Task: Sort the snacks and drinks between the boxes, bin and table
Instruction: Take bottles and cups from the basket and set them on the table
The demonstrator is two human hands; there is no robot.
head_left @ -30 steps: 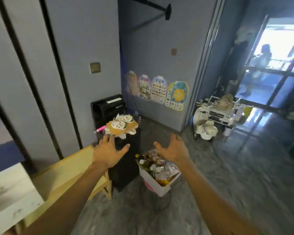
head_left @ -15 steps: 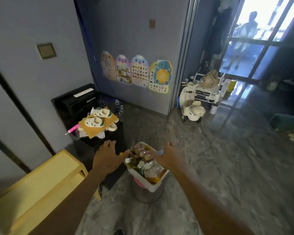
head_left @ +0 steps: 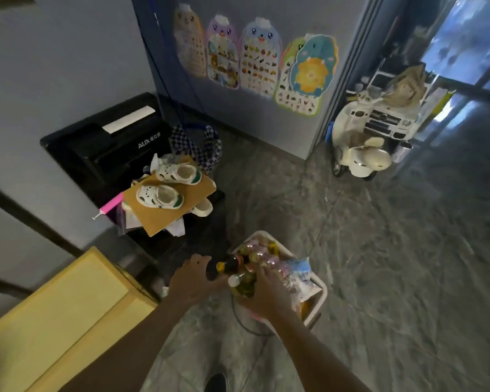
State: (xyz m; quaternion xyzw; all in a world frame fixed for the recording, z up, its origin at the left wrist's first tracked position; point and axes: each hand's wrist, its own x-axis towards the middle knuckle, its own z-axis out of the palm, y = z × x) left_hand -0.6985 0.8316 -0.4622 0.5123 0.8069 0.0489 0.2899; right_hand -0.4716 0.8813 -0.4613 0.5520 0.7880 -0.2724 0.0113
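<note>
White plastic box (head_left: pixel 323 291): sits on the floor on top of something pink I can't make out. It's crammed with bottles and snack packets, and it's my landmark for everything below.
Dark bottle (head_left: pixel 228 264): lies across the box's left rim, one end poking out past the edge.
Left hand (head_left: pixel 191 281): just left of the box, fingers wrapped round the end of the dark bottle that sticks out.
Greenish bottle (head_left: pixel 244 284): white cap, on top of the pile at the box's near-left corner.
Right hand (head_left: pixel 266 295): over the box's near edge, fingers curled onto the greenish bottle. Looks like a grip to me, but the hand hides most of it.
Snack packet (head_left: pixel 297 271): bluish-white and crinkly, in the right half of the box.
Yellow table (head_left: pixel 54 321): left of the box, on the near side.
Shoes on cardboard (head_left: pixel 167 190): beyond the box, off to its left. Not part of the job.
Step in hand: pulling drinks out of the box, one per hand. The box is so full that I'd call this very early in the sort.
Next move: lift both bottles straight up and clear so the loose ones don't roll out with them. Then they need a spot, and the table left of the box looks likeliest, though that's only a guess.
</note>
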